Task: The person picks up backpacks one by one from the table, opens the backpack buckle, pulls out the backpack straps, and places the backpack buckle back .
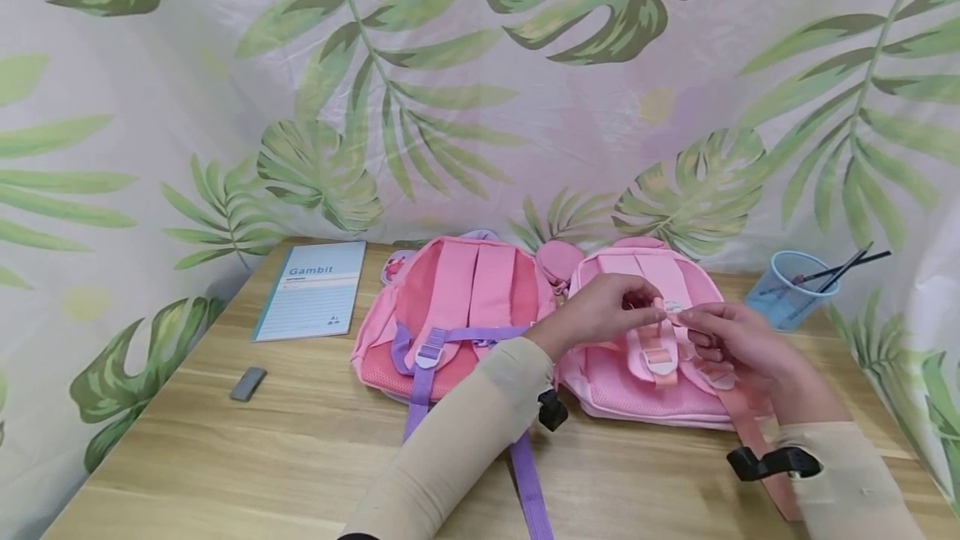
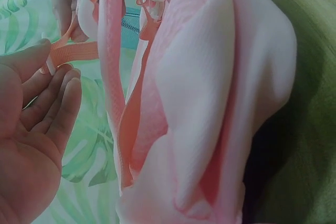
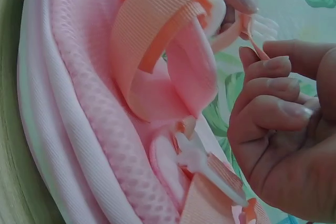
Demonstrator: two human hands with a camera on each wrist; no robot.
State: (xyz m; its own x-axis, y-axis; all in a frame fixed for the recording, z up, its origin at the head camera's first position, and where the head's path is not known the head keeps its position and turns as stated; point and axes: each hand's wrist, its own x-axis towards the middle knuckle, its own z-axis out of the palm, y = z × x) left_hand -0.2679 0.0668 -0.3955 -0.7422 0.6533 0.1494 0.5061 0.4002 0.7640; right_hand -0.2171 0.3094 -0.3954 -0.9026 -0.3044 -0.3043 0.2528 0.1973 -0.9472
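Note:
My left hand pinches a white plastic buckle piece threaded on an orange strap, between thumb and fingertips. Close beside it, my right hand pinches the orange webbing between thumb and curled index finger. Both hands are above the light pink backpack, which lies with its shoulder straps facing up. A white strap adjuster sits on its left shoulder strap. In the right wrist view, white prongs show beside the left fingers. A loose orange strap trails toward the table's front.
A second pink backpack with purple straps lies to the left, partly behind my left forearm. A notebook and a grey eraser are farther left. At right stands a blue mesh cup with pencils. A leaf-print curtain hangs behind.

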